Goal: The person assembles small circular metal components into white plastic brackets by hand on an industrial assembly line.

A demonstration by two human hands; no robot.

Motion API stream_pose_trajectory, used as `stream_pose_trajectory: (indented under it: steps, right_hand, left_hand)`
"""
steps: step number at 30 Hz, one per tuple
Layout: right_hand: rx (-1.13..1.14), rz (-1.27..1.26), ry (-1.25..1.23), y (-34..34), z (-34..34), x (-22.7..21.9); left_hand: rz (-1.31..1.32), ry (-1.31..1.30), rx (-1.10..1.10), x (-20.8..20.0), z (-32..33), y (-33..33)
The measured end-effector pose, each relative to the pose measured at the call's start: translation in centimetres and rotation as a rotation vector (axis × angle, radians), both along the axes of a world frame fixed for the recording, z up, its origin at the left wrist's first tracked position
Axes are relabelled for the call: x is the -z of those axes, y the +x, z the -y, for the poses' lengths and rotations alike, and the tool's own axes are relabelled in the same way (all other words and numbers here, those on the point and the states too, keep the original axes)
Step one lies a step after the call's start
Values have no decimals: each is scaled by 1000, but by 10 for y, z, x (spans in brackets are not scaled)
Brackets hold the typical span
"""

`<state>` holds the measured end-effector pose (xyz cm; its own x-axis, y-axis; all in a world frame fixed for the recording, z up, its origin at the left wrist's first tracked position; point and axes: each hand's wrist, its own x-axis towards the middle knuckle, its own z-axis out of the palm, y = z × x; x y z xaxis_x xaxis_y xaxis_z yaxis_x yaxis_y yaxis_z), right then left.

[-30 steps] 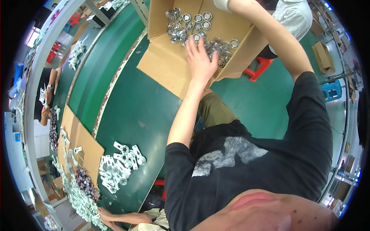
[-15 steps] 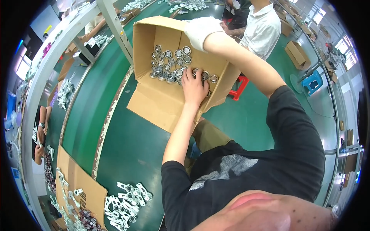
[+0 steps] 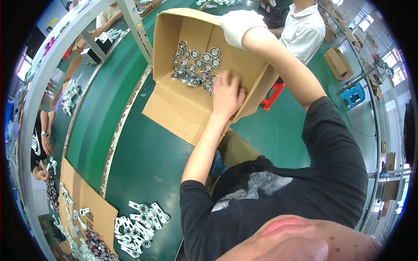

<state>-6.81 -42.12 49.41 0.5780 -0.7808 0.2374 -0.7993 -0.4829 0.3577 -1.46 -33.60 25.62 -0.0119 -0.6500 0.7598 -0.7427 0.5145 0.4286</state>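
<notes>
The open cardboard box (image 3: 174, 106) stands at the edge of the green workbench (image 3: 143, 165), its mouth facing the seated operator and one flap folded down over the bench surface. The round metal rings (image 3: 194, 63), silver with a bright rim, lie loose inside the box, clustered toward its left and middle. The left hand (image 3: 228, 96), bare, is inside the box near its right wall, just beside the rings; its fingers are slightly spread and bent but blurred, so I cannot tell whether it holds a ring. The right hand, in a white glove (image 3: 241, 28), lies over the far upper edge of the box; its fingertips are hidden from me, so I cannot tell how tightly they close. Nearer the operator, a pile of white handled parts (image 3: 139, 228) with ring-shaped heads rests on the bench, beside a printed cardboard sheet (image 3: 82, 191). A green conveyor belt (image 3: 98, 117) runs along the left of the bench. Beyond the box are a red stool (image 3: 273, 96) and a co-worker in a white shirt (image 3: 305, 32).
</notes>
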Motion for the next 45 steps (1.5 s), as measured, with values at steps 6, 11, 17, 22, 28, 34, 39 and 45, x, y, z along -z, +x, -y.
stream_pose_trajectory:
  steps: [6,11,17,22,28,34,39,45]
  right_hand:
    - [-8,19,0,-5,1,2]
    - [-13,38,-30,-9,1,0]
    - [-28,20,-34,1,-14,0]
    - [-71,-32,-7,12,-26,-4]
    - [-150,-7,-127,3,-28,1]
    - [-191,15,-144,17,-40,8]
    - [-201,31,-166,15,-34,12]
    - [-209,72,-223,15,-47,9]
  left_hand:
    - [174,211,-2,7,2,8]
    - [297,161,-78,8,3,6]
    - [239,277,-362,14,3,39]
    - [136,77,-97,16,-9,31]
    - [280,246,-21,23,-9,26]
    - [343,237,-342,38,-4,54]
    - [283,255,-397,38,-8,62]
    - [50,62,-33,30,-23,33]
